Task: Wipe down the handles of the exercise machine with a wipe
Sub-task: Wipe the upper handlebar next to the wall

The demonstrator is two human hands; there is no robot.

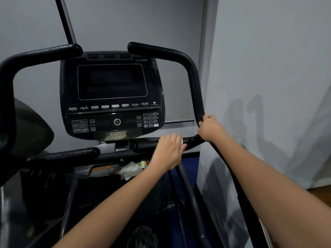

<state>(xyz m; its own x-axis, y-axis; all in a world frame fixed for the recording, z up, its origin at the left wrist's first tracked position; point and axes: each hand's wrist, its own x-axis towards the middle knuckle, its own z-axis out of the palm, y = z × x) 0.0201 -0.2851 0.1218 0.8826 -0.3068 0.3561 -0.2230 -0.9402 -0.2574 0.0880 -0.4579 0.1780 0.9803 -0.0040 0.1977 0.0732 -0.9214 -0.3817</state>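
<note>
Both forearms reach up from the lower frame. The right hand (209, 128) grasps the right handle (194, 83) at right of centre. The left hand (169, 151) curls over the lower handle (143, 145), pressing a white wipe (182, 140); bare bar extends leftward.

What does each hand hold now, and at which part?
The right hand grips the right handle at its lower bend. The left hand presses a white wipe, mostly hidden beneath it, onto the short horizontal grip.
</note>
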